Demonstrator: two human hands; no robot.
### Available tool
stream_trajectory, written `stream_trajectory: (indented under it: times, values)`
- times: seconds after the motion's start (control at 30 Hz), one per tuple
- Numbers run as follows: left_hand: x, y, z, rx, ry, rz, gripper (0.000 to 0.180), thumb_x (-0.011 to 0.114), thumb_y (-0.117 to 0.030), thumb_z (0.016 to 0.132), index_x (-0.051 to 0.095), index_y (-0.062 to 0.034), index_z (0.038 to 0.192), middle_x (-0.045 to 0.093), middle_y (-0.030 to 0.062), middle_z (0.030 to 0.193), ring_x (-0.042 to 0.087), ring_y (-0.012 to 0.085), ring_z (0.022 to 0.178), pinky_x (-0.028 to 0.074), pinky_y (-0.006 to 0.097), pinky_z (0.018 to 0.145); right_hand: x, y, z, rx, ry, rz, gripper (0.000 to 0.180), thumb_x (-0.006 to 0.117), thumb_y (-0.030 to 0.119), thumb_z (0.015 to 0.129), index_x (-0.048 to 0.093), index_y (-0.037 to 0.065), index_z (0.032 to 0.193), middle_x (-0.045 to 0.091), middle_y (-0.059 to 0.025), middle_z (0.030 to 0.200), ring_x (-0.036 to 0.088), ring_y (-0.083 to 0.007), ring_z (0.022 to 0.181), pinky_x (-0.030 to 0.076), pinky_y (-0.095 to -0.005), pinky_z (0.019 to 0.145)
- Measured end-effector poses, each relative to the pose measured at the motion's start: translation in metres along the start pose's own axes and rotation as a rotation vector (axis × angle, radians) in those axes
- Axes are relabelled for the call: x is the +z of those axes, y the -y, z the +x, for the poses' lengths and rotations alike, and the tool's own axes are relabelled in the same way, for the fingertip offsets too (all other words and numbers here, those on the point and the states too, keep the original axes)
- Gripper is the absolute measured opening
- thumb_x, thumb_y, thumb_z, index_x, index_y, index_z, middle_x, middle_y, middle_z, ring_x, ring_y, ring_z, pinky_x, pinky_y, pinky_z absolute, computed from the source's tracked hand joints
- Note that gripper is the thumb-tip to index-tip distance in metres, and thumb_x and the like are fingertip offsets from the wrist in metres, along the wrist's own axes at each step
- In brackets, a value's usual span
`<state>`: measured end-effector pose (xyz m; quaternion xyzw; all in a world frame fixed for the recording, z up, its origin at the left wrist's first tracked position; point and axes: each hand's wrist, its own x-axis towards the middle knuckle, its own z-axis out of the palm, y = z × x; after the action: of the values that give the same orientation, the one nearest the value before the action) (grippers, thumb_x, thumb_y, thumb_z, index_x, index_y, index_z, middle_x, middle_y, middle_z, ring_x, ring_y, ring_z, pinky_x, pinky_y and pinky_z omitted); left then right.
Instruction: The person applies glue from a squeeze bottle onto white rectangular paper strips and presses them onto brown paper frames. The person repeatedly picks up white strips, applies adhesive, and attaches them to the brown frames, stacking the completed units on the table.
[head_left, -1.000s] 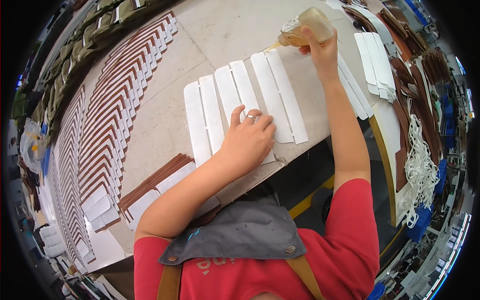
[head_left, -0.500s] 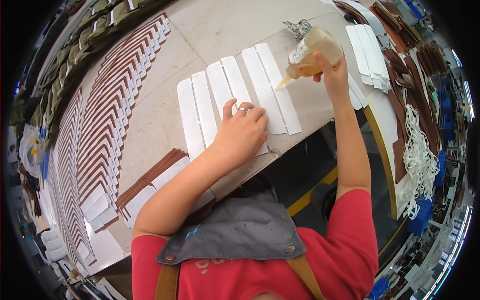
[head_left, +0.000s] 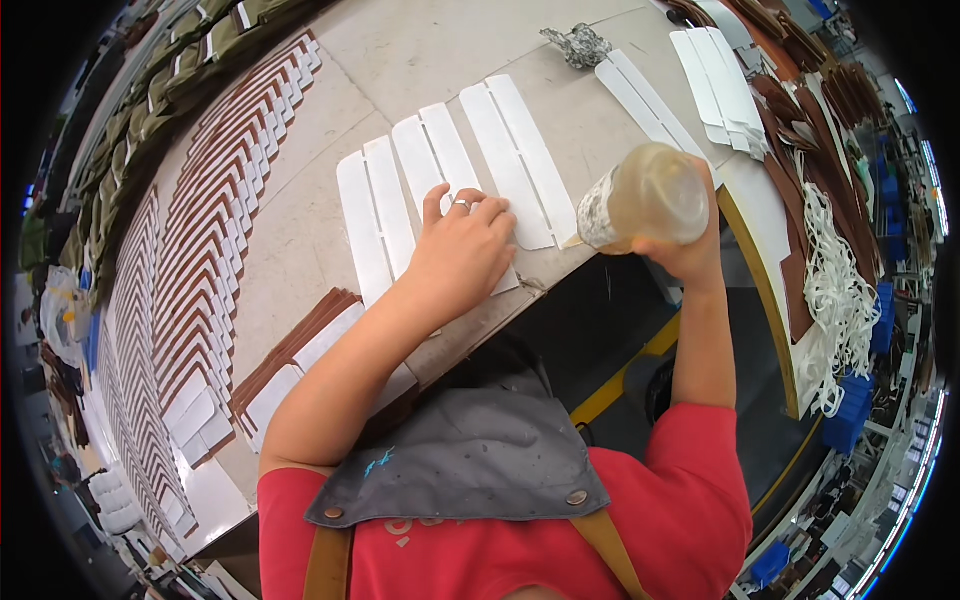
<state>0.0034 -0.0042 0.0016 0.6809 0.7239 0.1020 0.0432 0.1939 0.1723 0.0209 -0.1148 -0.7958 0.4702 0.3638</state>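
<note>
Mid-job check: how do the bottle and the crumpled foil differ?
The bottle is translucent; the foil is opaque silver.
The bottle is rounded, the foil jagged.
The bottle is held tilted in the right hand; the foil lies on the table.

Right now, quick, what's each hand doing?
Left hand: open, fingers bent, on the middle white panel.
Right hand: closed, holding the tilted bottle.

Your left hand [head_left: 460, 245] palm-down, fingers [head_left: 433, 203] bent and parted, your left forearm [head_left: 345, 365] slanting inward — your right hand [head_left: 697, 255] curled in a grip, your right forearm [head_left: 704, 345] reaching forward.
</note>
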Motion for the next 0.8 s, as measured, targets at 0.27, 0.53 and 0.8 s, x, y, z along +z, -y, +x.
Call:
stream_trajectory:
  times: [0.27,0.53,0.8]
  values:
    - [0.003,0.001,-0.002,-0.002,-0.002,-0.038,0.027,0.058,-0.018,0.083,0.058,-0.0062,0.107,0.055,0.0058,0.118,0.047,0.0259,0.115,0.020,0.050,0.104,-0.015,0.010,-0.001,0.031,-0.049,-0.150,0.081,0.089,0.037,0.056,0.046,0.002,0.116,0.057,-0.0075,0.109,0.057,-0.0149,0.097,0.046,-0.0300,0.085]
    - [0.003,0.002,-0.001,0.005,-0.015,-0.037,0.028,0.058,-0.019,0.083,0.058,-0.0057,0.107,0.055,0.0057,0.118,0.047,0.0257,0.116,0.020,0.050,0.105,0.022,-0.036,0.087,-0.081,-0.355,0.153,0.060,0.078,0.021,0.074,0.037,0.001,0.114,0.055,-0.0106,0.099,0.058,-0.0127,0.074,0.050,-0.0216,0.057]
    - [0.004,0.003,-0.002,0.012,-0.034,-0.042,0.027,0.059,-0.019,0.082,0.059,-0.0060,0.106,0.055,0.0056,0.118,0.048,0.0246,0.114,0.021,0.051,0.104,0.065,-0.080,0.136,-0.036,-0.268,0.087,0.051,0.074,0.019,0.078,0.037,0.002,0.109,0.057,-0.0095,0.094,0.059,-0.0121,0.066,0.050,-0.0225,0.054]
